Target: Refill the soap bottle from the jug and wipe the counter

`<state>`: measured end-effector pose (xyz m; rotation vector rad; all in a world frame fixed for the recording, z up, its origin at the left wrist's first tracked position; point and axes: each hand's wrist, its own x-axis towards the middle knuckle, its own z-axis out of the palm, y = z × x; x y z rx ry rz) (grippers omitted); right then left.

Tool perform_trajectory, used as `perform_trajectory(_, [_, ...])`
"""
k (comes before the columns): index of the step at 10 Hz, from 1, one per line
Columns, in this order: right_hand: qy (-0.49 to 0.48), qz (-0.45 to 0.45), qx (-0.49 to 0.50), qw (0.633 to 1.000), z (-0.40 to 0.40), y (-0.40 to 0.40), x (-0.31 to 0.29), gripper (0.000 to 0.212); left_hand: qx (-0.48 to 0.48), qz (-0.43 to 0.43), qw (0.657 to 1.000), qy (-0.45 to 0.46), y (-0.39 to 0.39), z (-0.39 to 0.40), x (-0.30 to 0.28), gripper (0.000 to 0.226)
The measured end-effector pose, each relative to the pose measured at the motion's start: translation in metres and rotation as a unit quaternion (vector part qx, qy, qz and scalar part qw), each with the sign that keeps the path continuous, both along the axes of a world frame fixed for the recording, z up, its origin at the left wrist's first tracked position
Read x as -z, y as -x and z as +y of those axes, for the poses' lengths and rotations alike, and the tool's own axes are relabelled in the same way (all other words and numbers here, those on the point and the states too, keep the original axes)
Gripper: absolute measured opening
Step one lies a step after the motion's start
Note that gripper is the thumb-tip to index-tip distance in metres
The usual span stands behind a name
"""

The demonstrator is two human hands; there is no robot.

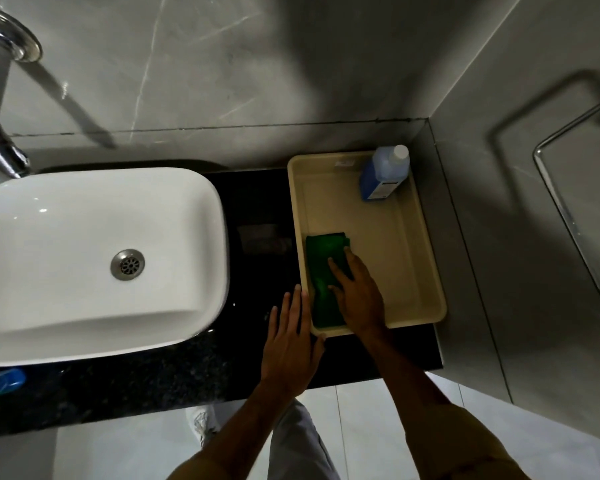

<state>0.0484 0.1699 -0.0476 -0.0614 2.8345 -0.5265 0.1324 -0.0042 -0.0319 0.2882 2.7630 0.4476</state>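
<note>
A cream plastic tray (413, 244) sits on the black counter (146, 386) to the right of the sink. In the tray's far right corner stands a jug (383, 174) of blue liquid with a white cap. A folded green cloth (323, 268) lies along the tray's left inner side. My right hand (359, 296) rests flat on the cloth, fingers spread. My left hand (291, 341) lies flat on the counter, its fingers touching the tray's near left corner. At the left frame edge a blue and green object (0, 382) lies on the counter; I cannot tell whether it is the soap bottle.
A white basin (94, 258) with a metal drain fills the left side. A chrome tap (0, 98) comes out of the marble wall above it. The grey side wall on the right carries a chrome rail (568, 209). Pale floor tiles and my shoe show below the counter edge.
</note>
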Motion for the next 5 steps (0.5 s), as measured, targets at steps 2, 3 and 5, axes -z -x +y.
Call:
perform_trajectory(2, [-0.042,-0.022,-0.022,0.999,-0.007,-0.005,0.001,0.061,0.013,0.004,1.0,0.005,0.001,-0.011,-0.01,0.076])
perform_trajectory(3, [-0.06,-0.039,-0.023,0.997,-0.012,-0.006,-0.005,0.062,0.01,0.009,1.0,-0.007,-0.002,-0.024,-0.017,0.073])
perform_trajectory(5, [0.013,-0.001,0.047,0.999,-0.026,-0.011,-0.055,0.056,0.021,0.019,0.999,-0.025,-0.01,-0.055,-0.049,0.072])
